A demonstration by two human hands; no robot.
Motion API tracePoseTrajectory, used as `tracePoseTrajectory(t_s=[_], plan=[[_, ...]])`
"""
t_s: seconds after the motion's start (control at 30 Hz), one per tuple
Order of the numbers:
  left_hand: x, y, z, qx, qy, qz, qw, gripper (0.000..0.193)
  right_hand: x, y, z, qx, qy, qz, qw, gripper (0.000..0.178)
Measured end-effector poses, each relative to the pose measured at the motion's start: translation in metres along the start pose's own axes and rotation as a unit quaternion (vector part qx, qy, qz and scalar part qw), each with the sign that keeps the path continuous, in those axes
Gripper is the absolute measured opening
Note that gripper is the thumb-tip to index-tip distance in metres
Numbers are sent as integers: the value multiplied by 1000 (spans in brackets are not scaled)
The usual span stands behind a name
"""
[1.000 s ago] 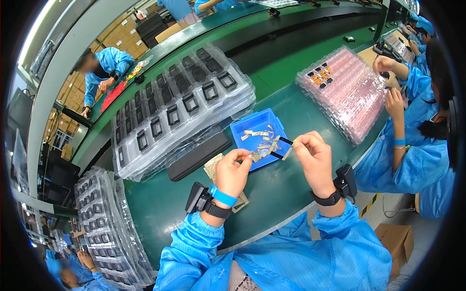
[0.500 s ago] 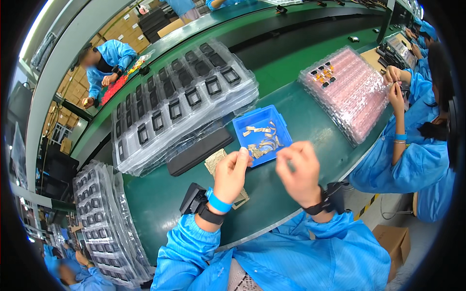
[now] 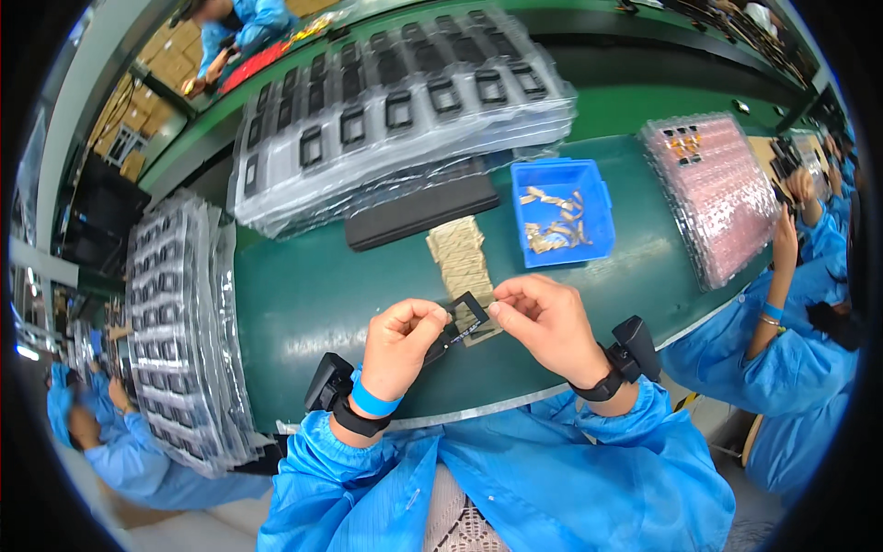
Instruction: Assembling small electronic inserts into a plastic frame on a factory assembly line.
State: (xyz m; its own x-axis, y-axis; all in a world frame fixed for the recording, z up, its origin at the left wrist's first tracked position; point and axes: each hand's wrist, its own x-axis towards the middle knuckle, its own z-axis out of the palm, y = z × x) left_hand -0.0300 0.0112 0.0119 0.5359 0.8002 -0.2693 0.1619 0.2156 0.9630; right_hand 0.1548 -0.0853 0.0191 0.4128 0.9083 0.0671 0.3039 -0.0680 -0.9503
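A small black rectangular frame is between my hands, tilted, low over the green table. My left hand pinches it at its left end. The thumb and forefinger of my right hand are closed together close by the frame's right edge; whether they grip the frame or some small piece is too small to tell. Behind the frame lies a tan sheet of narrow strips, partly covered by the frame and fingers. Beyond my right hand stands a blue tray with several curled tan strips in it.
A long black block lies behind the tan sheet. Stacked clear trays of black frames stand at the back, with another stack at left. Pink bubble-wrapped trays lie right, near a co-worker's arm.
My hands have come together, and the black frame now shows between them. The right hand has moved away from the blue tray. The whole view has shifted, revealing more of the tan sheet.
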Motion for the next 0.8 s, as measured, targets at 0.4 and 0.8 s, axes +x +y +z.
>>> tracePoseTrajectory(t_s=[0.4,0.8], plan=[[-45,-44,-39,408,151,220,873,50,-1,8,40,89,-80,81,990,9],[-61,-86,-51,367,152,168,902,76,-15,31,84,157,-170,187,955,8]])
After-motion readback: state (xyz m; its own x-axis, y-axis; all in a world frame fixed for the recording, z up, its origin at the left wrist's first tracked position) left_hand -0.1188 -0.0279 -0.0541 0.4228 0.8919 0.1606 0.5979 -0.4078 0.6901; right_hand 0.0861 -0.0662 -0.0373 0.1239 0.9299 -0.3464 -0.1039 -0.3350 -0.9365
